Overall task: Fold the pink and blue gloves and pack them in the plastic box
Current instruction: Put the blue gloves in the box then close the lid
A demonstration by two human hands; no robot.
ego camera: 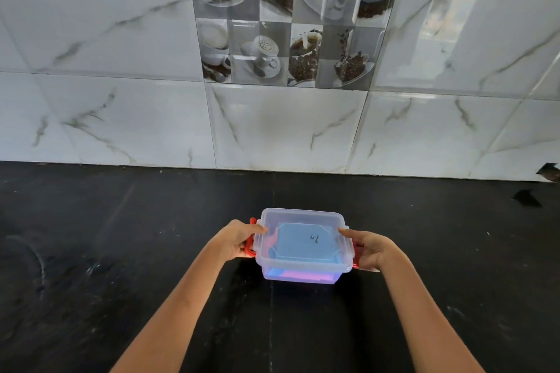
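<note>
On the counter [121, 251], both hands grip the lidded plastic box [303, 244]

Both bare forearms reach forward and converge over the worktop's near middle. The left hand [239, 239] has its thumb stretched up and inward and its fingers curled below. The right hand [371, 248] mirrors it, thumb pointing inward, fingers [368, 266] curled underneath.
</note>
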